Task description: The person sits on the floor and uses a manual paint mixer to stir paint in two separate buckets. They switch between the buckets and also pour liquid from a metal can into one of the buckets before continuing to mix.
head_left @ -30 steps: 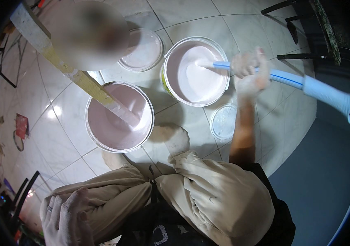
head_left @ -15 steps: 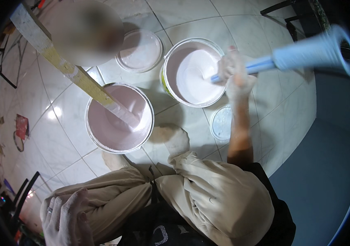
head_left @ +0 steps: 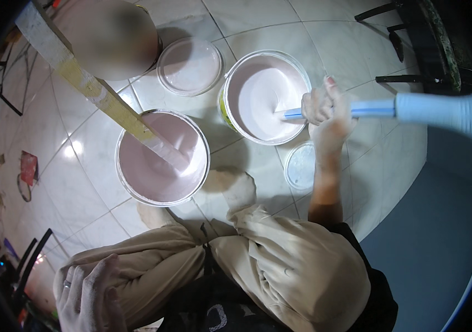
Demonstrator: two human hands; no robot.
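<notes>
My right hand [head_left: 327,108] is closed round a light-blue plastic handle [head_left: 435,110]. It has a thick, hollow outer grip. The handle's inner end dips into pale pinkish-white paint, which hides what is on that end. The paint swirls in a round bucket [head_left: 229,119] in front of me. Over my left knee lies my left hand [head_left: 89,296], fingers apart, a ring on one of them, holding nothing. A second bucket [head_left: 122,182] with the same pale paint stands to the left. A long, paint-marked wooden stick [head_left: 106,102] leans in it.
A paint-smeared round lid [head_left: 189,66] lies behind the buckets. Beside my right forearm rests a smaller lid [head_left: 300,166]. A red item [head_left: 28,169] is on the tiles at left. Dark metal legs [head_left: 402,78] stand at the far right, and a blue-grey surface [head_left: 418,243] borders the right.
My right hand has moved slightly right and nearer, and the handle's outer end has swung down. The swirl in the paint has shifted. My left hand stays put.
</notes>
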